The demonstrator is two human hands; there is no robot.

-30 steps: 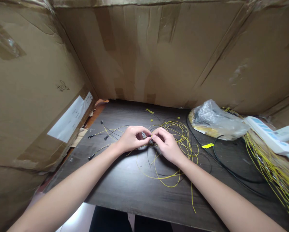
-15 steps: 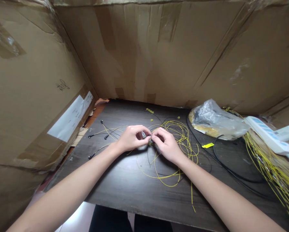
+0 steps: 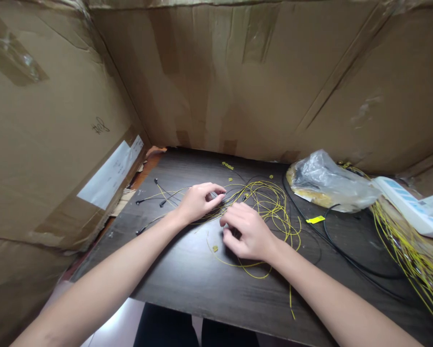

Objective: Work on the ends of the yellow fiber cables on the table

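My left hand (image 3: 201, 201) is above the left part of the wires, thumb and index finger pinched together. A tiny dark spot shows at its fingertips; I cannot make out what it is. My right hand (image 3: 248, 232) hovers over the near side of the tangled yellow wires (image 3: 274, 205), its fingers curved and apart from the thumb, with nothing visible in it. A small yellow piece (image 3: 215, 248) lies on the table just left of that hand. Black cable ends (image 3: 162, 203) reach out to the left of my left hand.
More small yellow pieces (image 3: 227, 166) lie at the back of the dark table (image 3: 173, 274). A clear plastic bag (image 3: 332, 180), a black cable (image 3: 346, 258) with a yellow tag (image 3: 315, 220), a white power strip (image 3: 406, 205) and a yellow wire bundle (image 3: 404, 255) are at the right. Cardboard walls (image 3: 209, 82) surround the table.
My hands were together at the fingertips and are now apart. The right hand has moved nearer to me and its fingers have loosened. A small yellow piece now shows beside it.
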